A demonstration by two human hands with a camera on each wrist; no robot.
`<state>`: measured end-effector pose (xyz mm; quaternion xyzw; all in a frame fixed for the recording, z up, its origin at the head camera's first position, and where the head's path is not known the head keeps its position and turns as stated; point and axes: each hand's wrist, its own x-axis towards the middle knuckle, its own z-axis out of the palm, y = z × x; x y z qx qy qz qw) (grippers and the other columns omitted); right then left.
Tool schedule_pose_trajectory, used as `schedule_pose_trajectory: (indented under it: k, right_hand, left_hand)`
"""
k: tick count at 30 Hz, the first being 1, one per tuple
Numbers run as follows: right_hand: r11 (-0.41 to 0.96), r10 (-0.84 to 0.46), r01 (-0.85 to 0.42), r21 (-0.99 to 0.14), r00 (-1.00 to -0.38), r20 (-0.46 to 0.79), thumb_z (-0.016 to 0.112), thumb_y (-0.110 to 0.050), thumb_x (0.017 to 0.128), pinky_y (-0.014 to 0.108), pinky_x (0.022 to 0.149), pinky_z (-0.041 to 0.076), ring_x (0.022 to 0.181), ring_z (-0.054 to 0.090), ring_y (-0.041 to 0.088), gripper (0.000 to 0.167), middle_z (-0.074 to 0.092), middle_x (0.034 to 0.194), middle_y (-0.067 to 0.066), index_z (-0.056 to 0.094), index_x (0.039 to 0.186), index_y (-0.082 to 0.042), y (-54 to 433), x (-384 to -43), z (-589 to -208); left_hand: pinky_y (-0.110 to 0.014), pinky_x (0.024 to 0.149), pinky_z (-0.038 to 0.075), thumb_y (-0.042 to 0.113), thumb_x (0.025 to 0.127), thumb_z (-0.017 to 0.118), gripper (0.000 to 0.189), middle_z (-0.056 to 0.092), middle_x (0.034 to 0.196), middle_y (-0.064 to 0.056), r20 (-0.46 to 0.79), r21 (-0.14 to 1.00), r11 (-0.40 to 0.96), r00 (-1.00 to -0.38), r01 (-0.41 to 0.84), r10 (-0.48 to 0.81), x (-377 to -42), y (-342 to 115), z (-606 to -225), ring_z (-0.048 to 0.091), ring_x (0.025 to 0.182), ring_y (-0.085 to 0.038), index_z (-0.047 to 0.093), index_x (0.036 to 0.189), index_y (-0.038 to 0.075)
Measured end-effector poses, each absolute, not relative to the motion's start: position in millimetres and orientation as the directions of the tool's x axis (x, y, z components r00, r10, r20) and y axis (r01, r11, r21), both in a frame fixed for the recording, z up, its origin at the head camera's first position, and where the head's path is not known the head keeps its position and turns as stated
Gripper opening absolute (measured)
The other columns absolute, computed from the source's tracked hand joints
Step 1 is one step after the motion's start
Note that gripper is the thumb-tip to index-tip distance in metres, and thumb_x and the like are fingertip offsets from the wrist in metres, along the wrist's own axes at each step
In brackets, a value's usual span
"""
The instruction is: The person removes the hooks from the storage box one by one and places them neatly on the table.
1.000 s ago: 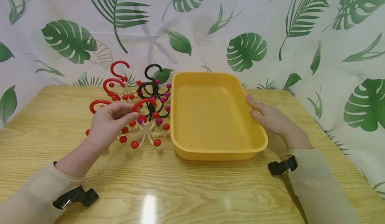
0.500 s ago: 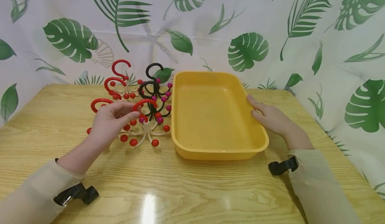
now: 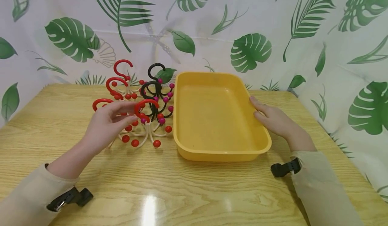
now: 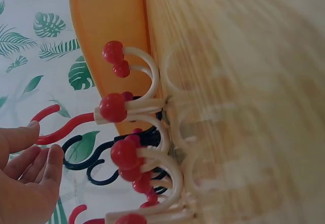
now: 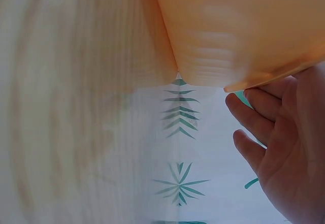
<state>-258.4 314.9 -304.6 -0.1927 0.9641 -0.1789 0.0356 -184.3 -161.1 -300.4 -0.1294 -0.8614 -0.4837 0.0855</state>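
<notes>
At the front of a cluster stands a red-and-cream hook hanger (image 3: pixel 148 126), its curved arms ending in red balls. Beside its red hook is my left hand (image 3: pixel 104 123), fingers and thumb spread apart and holding nothing. In the left wrist view the thumb tip overlaps the hook (image 4: pixel 71 127). Several more red-and-cream hangers (image 3: pixel 122 64) stand behind, along with black hangers (image 3: pixel 155 88) with magenta balls. My right hand (image 3: pixel 274 120) rests its relaxed fingers along the right rim of a yellow plastic tray (image 3: pixel 215 118); the right wrist view shows its fingertips at the rim.
The hangers stand close together, right up to the tray's left wall. Everything is on a wooden table (image 3: pixel 182 192). A leaf-patterned cloth (image 3: pixel 206 24) hangs behind the table and along its right side.
My left hand has let go of the front hanger's red hook and drawn slightly left. That hanger stays in place. The right hand and the tray have not visibly moved.
</notes>
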Motion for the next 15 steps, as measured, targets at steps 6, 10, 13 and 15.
schedule_pose_trajectory:
  k: [6,10,13,15]
  right_hand:
    - [0.863,-0.39,-0.365,-0.349,-0.921,0.0,0.035,-0.039,0.103,0.061,0.108,0.019,0.136,0.022,0.048,0.059,0.016,0.156,0.01,0.014,0.153,-0.015,317.1,-258.7,-305.0]
    - [0.864,-0.397,-0.376,-0.336,-0.918,0.006,0.036,-0.039,0.103,0.061,0.107,0.019,0.135,0.022,0.049,0.059,0.016,0.156,0.012,0.015,0.153,-0.013,319.0,-258.4,-305.5]
    - [0.865,-0.405,-0.382,-0.327,-0.914,-0.004,0.036,-0.038,0.103,0.062,0.108,0.017,0.135,0.019,0.051,0.06,0.015,0.157,0.012,0.015,0.153,-0.012,319.3,-258.2,-305.5]
    - [0.864,-0.412,-0.385,-0.325,-0.911,-0.015,0.036,-0.038,0.103,0.062,0.108,0.015,0.135,0.017,0.052,0.06,0.014,0.157,0.012,0.015,0.153,-0.012,319.3,-257.7,-305.2]
  left_hand:
    - [-0.013,0.078,0.049,0.018,0.092,0.065,0.034,0.063,0.116,-0.007,0.402,0.759,0.494,-0.902,0.425,0.157,-171.0,-177.4,-296.4,0.064,0.098,-0.013,0.061,0.124,0.008]
    - [-0.014,0.064,0.05,0.015,0.094,0.062,0.024,0.066,0.103,-0.001,0.484,0.707,0.536,-0.868,0.462,0.11,-168.8,-195.1,-293.6,0.064,0.082,-0.002,0.065,0.116,0.006]
    - [-0.012,0.06,0.049,0.014,0.095,0.06,0.022,0.065,0.098,0.003,0.494,0.684,0.582,-0.866,0.44,0.075,-170.5,-211.5,-293.3,0.062,0.074,0.002,0.065,0.115,0.005]
    - [-0.01,0.062,0.048,0.013,0.096,0.058,0.022,0.063,0.098,0.006,0.485,0.673,0.614,-0.873,0.413,0.056,-172.2,-222.3,-294.4,0.061,0.074,0.005,0.064,0.116,0.004]
